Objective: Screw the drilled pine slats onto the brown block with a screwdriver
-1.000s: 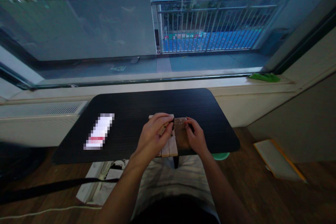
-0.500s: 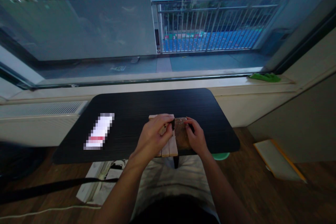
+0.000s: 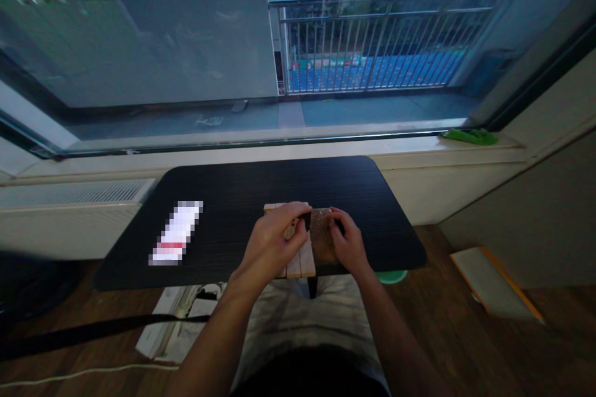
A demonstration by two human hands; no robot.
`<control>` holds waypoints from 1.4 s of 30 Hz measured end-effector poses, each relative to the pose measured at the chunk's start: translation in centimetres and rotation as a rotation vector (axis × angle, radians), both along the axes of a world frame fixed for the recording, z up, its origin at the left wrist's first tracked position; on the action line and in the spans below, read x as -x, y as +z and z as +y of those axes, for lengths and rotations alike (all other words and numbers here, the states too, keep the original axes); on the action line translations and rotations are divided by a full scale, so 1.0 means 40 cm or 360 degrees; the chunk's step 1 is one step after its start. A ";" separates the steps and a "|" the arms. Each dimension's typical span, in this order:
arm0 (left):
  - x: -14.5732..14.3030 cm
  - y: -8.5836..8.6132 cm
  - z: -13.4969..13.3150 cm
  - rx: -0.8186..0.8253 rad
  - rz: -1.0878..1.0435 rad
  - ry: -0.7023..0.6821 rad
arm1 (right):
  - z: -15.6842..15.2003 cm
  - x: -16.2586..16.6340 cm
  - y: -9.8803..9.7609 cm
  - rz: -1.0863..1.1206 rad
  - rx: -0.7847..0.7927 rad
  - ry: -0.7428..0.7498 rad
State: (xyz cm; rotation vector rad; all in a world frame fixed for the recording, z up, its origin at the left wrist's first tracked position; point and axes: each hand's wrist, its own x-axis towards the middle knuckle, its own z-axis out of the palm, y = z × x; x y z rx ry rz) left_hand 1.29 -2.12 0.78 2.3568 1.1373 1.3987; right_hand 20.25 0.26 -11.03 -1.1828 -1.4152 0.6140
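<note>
My left hand [image 3: 274, 242] is closed in a pinch over a pale slatted wooden board [image 3: 306, 260] near the front edge of the black table [image 3: 233, 189]. A small dark piece [image 3: 307, 219] shows between its thumb and forefinger; its kind is unclear. Just right of the board lies a flat brown sheet or packet [image 3: 321, 240] with a shiny, clear-looking top. My right hand [image 3: 350, 243] has its fingers curled together at the right side of this brown thing. Whatever those fingertips hold is hidden. Part of the board lies beneath my left hand, out of sight.
A bright pixelated rectangle [image 3: 177, 232] lies on the table's left. Behind the table run a white sill [image 3: 279, 151] and a large window, with a green cloth [image 3: 470, 136] on the sill's right. A black strap [image 3: 116, 324] and an open white box [image 3: 158, 329] are at lower left.
Almost nothing differs. My left fingertips and the dark piece have shifted very slightly; my right hand stays at the brown thing.
</note>
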 end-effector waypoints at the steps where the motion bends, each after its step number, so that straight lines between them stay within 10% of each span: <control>1: 0.000 0.000 0.001 -0.0018 0.0003 -0.0018 | 0.000 0.000 0.000 0.0002 -0.0002 0.0001; 42: -0.001 0.005 0.001 -0.0067 0.0020 0.0025 | -0.001 0.001 0.006 0.0001 0.0006 -0.0004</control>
